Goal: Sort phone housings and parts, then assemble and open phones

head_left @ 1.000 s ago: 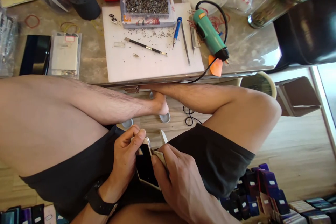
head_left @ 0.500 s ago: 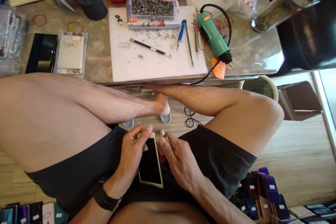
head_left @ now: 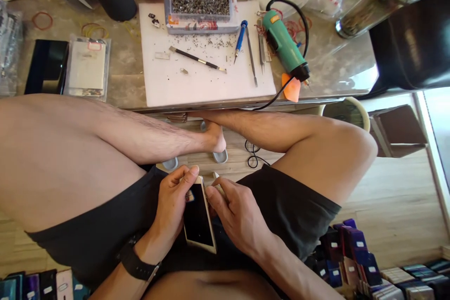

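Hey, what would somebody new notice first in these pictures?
The eye goes first to the gold-framed smartphone with a black screen, held in the left hand at the bottom centre, with the right hand at its edge. Farther off, on the bench top, a white plastic board holds a teal hot-air gun with a black nozzle and an open clear-lidded box of small screws.

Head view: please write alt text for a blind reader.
The left hand holds a gold-framed phone in the lap, the right hand at its edge. Beyond the legs, a white board holds tools beside a green heat gun.
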Motion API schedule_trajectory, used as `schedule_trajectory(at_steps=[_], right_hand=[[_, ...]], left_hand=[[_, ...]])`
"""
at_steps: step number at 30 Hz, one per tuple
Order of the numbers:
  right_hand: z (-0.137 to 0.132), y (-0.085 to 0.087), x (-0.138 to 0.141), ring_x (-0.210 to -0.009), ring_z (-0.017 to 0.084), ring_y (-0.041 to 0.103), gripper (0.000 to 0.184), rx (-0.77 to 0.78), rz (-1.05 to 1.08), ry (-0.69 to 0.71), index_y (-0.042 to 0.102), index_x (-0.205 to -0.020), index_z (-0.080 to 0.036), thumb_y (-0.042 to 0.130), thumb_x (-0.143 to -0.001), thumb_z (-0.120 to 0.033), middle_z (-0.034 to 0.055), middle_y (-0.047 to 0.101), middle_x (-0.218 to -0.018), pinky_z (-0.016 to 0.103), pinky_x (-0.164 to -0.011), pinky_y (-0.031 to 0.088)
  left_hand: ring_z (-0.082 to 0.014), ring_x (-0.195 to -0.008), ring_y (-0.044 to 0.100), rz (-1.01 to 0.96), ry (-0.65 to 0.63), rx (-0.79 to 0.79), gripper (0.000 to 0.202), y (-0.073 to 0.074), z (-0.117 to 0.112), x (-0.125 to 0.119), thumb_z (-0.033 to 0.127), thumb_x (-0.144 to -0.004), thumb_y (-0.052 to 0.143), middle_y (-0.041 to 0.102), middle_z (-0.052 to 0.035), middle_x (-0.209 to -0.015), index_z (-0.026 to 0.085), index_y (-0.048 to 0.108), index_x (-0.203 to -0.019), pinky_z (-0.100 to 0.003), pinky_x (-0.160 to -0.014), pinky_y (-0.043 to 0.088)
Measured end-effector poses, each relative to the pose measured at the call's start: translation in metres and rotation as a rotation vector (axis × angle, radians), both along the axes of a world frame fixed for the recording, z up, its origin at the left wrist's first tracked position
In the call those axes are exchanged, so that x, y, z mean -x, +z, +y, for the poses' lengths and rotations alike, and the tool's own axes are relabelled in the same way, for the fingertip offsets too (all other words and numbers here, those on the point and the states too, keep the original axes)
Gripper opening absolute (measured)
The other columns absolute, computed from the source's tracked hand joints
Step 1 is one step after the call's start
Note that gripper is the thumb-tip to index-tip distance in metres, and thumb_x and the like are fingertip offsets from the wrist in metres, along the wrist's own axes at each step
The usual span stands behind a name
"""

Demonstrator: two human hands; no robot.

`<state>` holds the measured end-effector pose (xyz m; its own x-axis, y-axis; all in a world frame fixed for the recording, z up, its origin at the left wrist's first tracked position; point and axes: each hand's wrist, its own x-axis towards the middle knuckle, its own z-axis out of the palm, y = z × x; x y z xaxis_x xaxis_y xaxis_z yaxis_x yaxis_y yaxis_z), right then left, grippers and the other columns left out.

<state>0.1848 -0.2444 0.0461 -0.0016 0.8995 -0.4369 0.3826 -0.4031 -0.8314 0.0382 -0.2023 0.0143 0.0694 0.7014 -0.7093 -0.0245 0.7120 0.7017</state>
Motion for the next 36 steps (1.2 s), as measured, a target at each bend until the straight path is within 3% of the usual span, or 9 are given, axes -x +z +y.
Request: schedule_trajectory(at_steps=[3, 6, 11, 18, 28, 36], right_hand=[[-0.001, -0.002, 0.006, -0.055, 0.014, 0.047, 0.033, -0.100, -0.236, 0.075, 0.040, -0.073, -0.024, 0.048, -0.105, -0.027, -0.0037, 0.050, -0.068, 0.029, -0.057, 0.029], [-0.006, -0.010, 0.013, -0.057, 0.016, 0.055, 0.028, -0.169, -0.437, 0.150, 0.047, -0.079, -0.023, 0.045, -0.107, -0.024, -0.0007, 0.055, -0.071, 0.030, -0.056, 0.029], [-0.015, -0.027, 0.024, -0.056, 0.019, 0.061, 0.029, -0.181, -0.623, 0.193, 0.053, -0.085, -0.020, 0.039, -0.110, -0.024, 0.0027, 0.061, -0.071, 0.029, -0.052, 0.031], [0.000, -0.032, 0.030, -0.066, 0.023, 0.072, 0.025, 0.037, -0.669, 0.299, 0.058, -0.089, -0.017, 0.045, -0.110, -0.024, 0.0081, 0.069, -0.077, 0.031, -0.052, 0.029], [0.020, -0.010, 0.011, -0.069, 0.025, 0.074, 0.035, 0.098, -0.653, 0.391, 0.060, -0.084, -0.021, 0.041, -0.112, -0.032, 0.0065, 0.075, -0.076, 0.034, -0.055, 0.026], [0.015, -0.019, 0.017, -0.072, 0.024, 0.076, 0.033, 0.147, -0.746, 0.485, 0.061, -0.091, -0.017, 0.039, -0.113, -0.029, 0.0072, 0.074, -0.081, 0.032, -0.053, 0.029]], left_hand=[[-0.0092, -0.059, 0.033, 0.063, -0.026, -0.017, 0.050, 0.000, -0.001, -0.002, 0.060, -0.079, 0.077, 0.039, 0.0059, -0.064, 0.019, 0.050, -0.065, -0.020, -0.051, 0.031], [-0.0098, -0.060, 0.033, 0.126, -0.071, -0.029, 0.051, -0.005, -0.005, -0.002, 0.063, -0.081, 0.074, 0.038, 0.0062, -0.064, 0.020, 0.050, -0.067, -0.021, -0.052, 0.031], [-0.0111, -0.060, 0.033, 0.238, -0.170, -0.093, 0.052, -0.021, -0.012, 0.001, 0.064, -0.087, 0.067, 0.040, 0.0061, -0.062, 0.021, 0.047, -0.067, -0.023, -0.053, 0.030], [-0.0113, -0.055, 0.033, 0.354, -0.260, -0.173, 0.053, -0.034, -0.016, 0.004, 0.063, -0.092, 0.061, 0.039, 0.0066, -0.055, 0.022, 0.043, -0.064, -0.026, -0.053, 0.024], [-0.0127, -0.060, 0.038, 0.383, -0.317, -0.253, 0.049, -0.030, -0.009, 0.000, 0.057, -0.094, 0.058, 0.042, 0.0052, -0.062, 0.021, 0.046, -0.063, -0.026, -0.057, 0.029], [-0.0137, -0.059, 0.036, 0.395, -0.341, -0.251, 0.049, -0.038, -0.014, 0.001, 0.055, -0.095, 0.054, 0.040, 0.0050, -0.060, 0.023, 0.042, -0.061, -0.028, -0.057, 0.027]])
